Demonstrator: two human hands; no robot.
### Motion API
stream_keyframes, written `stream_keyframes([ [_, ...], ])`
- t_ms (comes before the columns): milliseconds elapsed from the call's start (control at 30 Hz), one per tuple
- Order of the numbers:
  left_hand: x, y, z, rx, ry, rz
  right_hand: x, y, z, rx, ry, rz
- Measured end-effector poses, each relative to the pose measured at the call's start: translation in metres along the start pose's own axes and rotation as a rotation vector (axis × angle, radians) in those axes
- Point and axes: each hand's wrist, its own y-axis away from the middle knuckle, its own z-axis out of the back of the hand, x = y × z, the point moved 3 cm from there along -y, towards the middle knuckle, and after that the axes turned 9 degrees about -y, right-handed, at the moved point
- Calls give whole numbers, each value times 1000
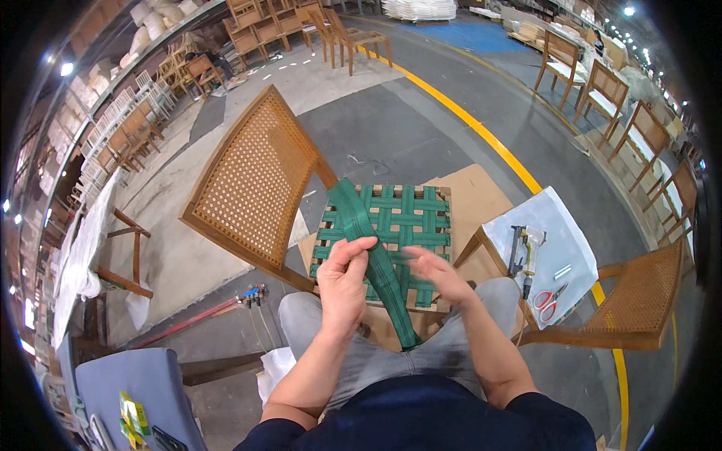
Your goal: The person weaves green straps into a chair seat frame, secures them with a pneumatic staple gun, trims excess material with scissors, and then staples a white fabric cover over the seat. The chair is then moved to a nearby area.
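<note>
My left hand point(344, 278) is closed, pinching a wide green webbing strap point(382, 272) between thumb and fingers. The strap runs from the cane-backed chair's side at the far end down toward my lap. Just right of it, my right hand point(438, 275) is partly blurred, fingers stretched out with nothing visible in them. Beneath both hands lies the chair's seat frame, covered with woven green webbing point(407, 218). The chair's curved cane backrest point(252, 177) in a wooden frame leans to the left of the seat.
At right, another cane-backed chair's covered seat point(579, 233) carries a staple gun point(524, 252), red-handled scissors point(549, 303) and staple strips point(562, 272). Air hose fittings point(253, 295) lie on the left floor. A grey padded seat point(139, 383) stands lower left. Cardboard point(474, 192) lies underneath.
</note>
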Motion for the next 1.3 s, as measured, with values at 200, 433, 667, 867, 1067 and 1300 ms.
stream_keyframes([
  [200,21,-27,14,-134,190,82,52,30,-85,397,-281,-165],
  [433,85,-58,45,-140,50,287,27,61,-21,273,-128,-422],
  [667,172,-133,-5,132,-193,504,26,69,52,0,-173,-545],
  [867,249,-168,-25,333,-811,556,-9,30,87,-333,609,-424],
  [1067,262,-165,-15,303,-875,436,-13,-37,44,-407,650,-44],
  [1300,268,-172,-8,335,-924,357,-61,-143,-26,-272,-497,-700],
])
